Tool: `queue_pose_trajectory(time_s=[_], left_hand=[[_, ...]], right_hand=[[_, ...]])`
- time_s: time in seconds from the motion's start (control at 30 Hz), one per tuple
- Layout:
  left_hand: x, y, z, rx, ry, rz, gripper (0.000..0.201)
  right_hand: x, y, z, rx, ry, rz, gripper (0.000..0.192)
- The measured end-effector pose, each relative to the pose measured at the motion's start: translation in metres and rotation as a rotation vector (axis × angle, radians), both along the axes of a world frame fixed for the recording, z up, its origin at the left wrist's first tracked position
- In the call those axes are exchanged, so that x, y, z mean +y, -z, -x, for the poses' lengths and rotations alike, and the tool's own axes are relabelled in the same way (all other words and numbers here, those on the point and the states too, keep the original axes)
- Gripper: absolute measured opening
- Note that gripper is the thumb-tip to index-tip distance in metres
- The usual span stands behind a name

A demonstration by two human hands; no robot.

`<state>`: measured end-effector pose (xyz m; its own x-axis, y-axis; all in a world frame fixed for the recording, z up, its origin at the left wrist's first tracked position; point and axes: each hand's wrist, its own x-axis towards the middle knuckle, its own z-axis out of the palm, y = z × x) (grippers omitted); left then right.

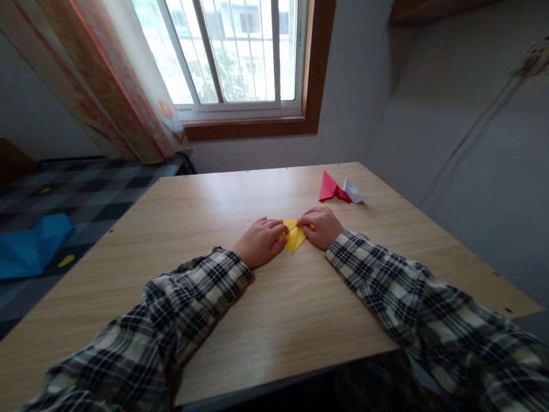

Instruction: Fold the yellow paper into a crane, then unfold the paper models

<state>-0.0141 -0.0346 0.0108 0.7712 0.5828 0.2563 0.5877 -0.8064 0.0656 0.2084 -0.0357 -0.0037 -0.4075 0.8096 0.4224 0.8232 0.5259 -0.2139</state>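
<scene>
A small folded piece of yellow origami paper (pixel 293 239) lies on the wooden table (pixel 343 320), its lower corner pointing toward me. At its left side my left hand (pixel 262 241) has its fingers together and curled on the paper's edge. My right hand (pixel 322 226) pinches the upper right part between thumb and fingers. Both hands hide the paper's side corners. Beyond my right hand stands a folded red paper (pixel 330 187), touching or very close to a folded white paper (pixel 352 191).
A large blue folded paper (pixel 34 243) lies to the left on a checked cloth (pixel 107 177), lower than the tabletop. Behind the table are a barred window (pixel 240 57) and a flowered curtain (pixel 111 74). A cable (pixel 467 134) runs down the right wall from a socket (pixel 534 57).
</scene>
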Motion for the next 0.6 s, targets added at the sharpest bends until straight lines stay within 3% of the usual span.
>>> queue_pose_trajectory(time_s=[0.3,0.6], left_hand=[[-0.0010,0.0012,0.0002,-0.016,-0.013,-0.025,0.023],[0.0014,0.0055,0.0020,-0.042,0.001,-0.045,0.024]], right_hand=[[-0.0011,-0.0021,0.0000,-0.014,0.092,0.005,0.026],[-0.0006,-0.0001,-0.0003,-0.046,0.038,0.035,0.027]])
